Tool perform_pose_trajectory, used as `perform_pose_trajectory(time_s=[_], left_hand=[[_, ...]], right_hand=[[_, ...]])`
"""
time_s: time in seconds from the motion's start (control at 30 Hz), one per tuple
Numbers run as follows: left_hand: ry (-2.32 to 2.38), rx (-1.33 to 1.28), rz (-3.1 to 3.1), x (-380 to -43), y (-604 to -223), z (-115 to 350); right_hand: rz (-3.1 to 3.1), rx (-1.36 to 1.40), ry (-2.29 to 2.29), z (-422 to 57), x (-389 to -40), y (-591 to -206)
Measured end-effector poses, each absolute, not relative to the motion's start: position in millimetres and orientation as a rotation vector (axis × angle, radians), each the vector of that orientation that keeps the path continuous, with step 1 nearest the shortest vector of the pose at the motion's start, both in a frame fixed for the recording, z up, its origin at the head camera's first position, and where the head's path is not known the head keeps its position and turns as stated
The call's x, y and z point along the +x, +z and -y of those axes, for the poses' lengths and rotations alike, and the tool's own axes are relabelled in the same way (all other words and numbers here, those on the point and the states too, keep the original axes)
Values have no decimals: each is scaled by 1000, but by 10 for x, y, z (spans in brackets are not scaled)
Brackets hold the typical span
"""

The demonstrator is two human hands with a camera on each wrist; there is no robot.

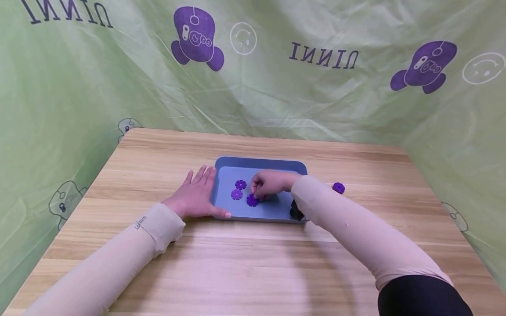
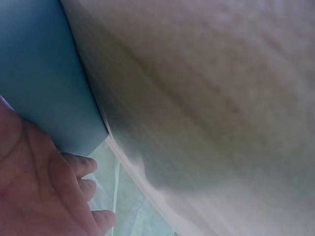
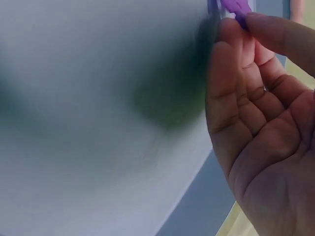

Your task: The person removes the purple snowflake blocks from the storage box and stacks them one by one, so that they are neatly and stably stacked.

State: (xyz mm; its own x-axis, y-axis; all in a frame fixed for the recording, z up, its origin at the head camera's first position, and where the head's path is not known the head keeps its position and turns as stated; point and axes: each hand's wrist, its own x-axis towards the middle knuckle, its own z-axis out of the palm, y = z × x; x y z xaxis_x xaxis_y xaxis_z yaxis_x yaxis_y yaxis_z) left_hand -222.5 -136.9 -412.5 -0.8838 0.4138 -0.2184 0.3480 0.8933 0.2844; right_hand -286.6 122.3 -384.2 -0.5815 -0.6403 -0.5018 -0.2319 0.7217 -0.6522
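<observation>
A shallow blue tray (image 1: 261,163) lies on the wooden table. My left hand (image 1: 195,195) is spread flat against its left side, fingers straight and thumb along the near rim. In the left wrist view, the palm (image 2: 39,182) is beside the tray's outer wall (image 2: 44,64). Over the tray floor, my right hand (image 1: 270,183) pinches a dark purple notched disc (image 1: 252,200) between thumb and fingertips. The right wrist view shows only part of that disc (image 3: 237,6), at the top edge. A dark purple disc (image 1: 240,184) and a lighter purple disc (image 1: 236,194) lie left of it.
Another dark purple disc (image 1: 338,188) lies on the table (image 1: 253,267) right of the tray. A black object (image 1: 295,210) shows under the right cuff, overlapping the tray's right end. Green printed curtains (image 1: 261,96) hang behind the table and along both sides.
</observation>
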Motion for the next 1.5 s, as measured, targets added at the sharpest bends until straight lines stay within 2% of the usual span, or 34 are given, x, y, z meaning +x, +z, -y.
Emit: perform_pose_trajectory(time_s=[0.77, 1.5], left_hand=[[368, 575, -2788, -2156, -4068, 1366], [359, 576, -2777, -2150, -4075, 1353]], right_hand=[[-2270, -465, -994, -1865, -2909, -3691], [-2291, -268, -1261, -2900, -2940, -3704]])
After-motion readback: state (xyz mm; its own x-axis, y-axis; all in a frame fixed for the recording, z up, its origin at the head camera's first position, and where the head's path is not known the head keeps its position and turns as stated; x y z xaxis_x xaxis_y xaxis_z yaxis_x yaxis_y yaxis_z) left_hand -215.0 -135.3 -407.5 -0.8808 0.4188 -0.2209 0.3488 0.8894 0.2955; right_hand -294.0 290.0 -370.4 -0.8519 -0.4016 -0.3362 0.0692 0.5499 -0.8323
